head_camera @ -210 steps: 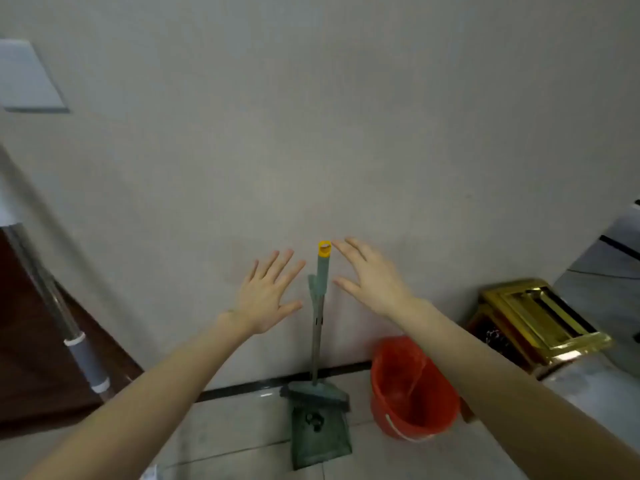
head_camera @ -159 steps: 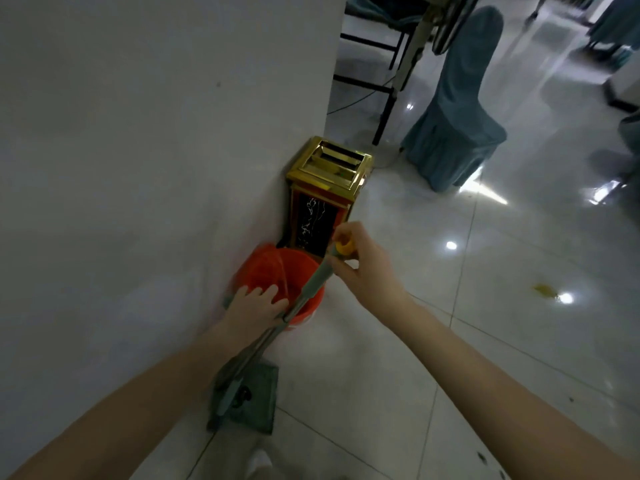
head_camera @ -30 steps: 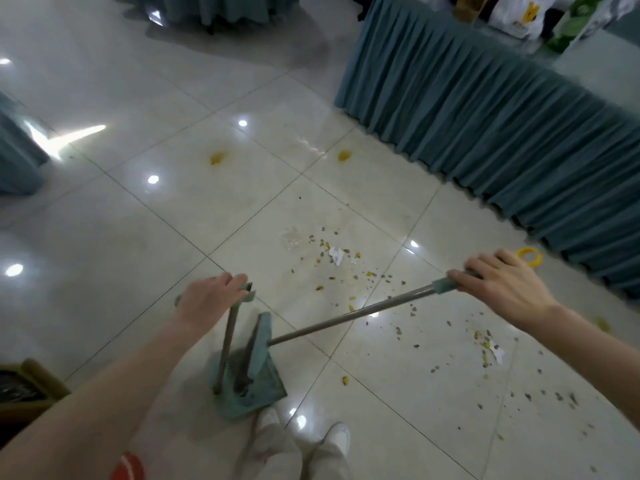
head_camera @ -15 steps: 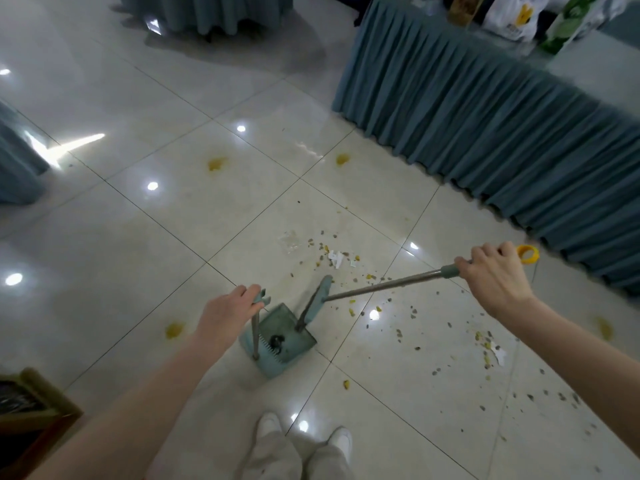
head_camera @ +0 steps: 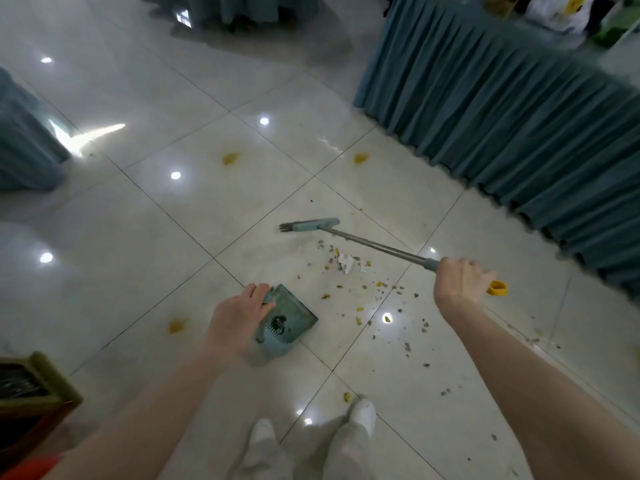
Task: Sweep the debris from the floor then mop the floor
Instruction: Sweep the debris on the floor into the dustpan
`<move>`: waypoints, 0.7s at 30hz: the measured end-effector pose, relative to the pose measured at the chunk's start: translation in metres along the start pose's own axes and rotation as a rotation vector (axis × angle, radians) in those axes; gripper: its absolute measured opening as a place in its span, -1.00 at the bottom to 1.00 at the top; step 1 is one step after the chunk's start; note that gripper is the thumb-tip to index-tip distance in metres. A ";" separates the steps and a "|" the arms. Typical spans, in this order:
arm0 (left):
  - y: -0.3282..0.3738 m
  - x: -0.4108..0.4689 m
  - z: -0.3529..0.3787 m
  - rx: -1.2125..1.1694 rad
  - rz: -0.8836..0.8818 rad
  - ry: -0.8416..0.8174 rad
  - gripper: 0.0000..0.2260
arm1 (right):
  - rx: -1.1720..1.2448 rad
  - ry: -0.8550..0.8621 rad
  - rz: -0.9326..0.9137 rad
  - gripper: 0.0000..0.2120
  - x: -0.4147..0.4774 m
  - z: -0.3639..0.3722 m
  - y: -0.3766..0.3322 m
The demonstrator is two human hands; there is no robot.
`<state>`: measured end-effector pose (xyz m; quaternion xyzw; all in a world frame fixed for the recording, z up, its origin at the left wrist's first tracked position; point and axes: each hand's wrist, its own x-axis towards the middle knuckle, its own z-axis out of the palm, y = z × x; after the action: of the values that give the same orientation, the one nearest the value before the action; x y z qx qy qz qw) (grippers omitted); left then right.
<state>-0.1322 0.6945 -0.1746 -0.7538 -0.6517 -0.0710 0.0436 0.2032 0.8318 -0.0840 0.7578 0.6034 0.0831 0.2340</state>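
Observation:
My left hand (head_camera: 239,315) grips the top of the handle of a green dustpan (head_camera: 289,318) that stands on the tiled floor in front of me. My right hand (head_camera: 459,280) is closed around the upper end of a broom with a grey shaft (head_camera: 377,245) and a yellow end cap (head_camera: 498,288). The green broom head (head_camera: 310,225) rests on the floor beyond a scatter of debris (head_camera: 349,268): small brown and yellow bits and a scrap of white paper, spread between the broom head, the dustpan and my right arm.
A table with a teal pleated skirt (head_camera: 512,109) runs along the right. Teal cloth stands at the left edge (head_camera: 24,143). A gold-topped bin (head_camera: 31,393) is at the lower left. Yellow stains (head_camera: 230,158) mark the tiles. My white shoes (head_camera: 362,412) are below.
The broom has come free of the dustpan and its head has swung out to the far side of the debris. The dustpan now stands on the floor, held by my left hand.

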 end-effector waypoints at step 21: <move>0.061 0.062 0.053 -0.185 -0.293 0.114 -0.49 | 0.942 -0.845 -0.178 -0.73 0.080 0.161 -0.093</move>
<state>-0.0606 0.7549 -0.2150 -0.6465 -0.7417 -0.1787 0.0003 0.2077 0.8823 -0.2797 0.6937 0.4917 -0.5168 0.0995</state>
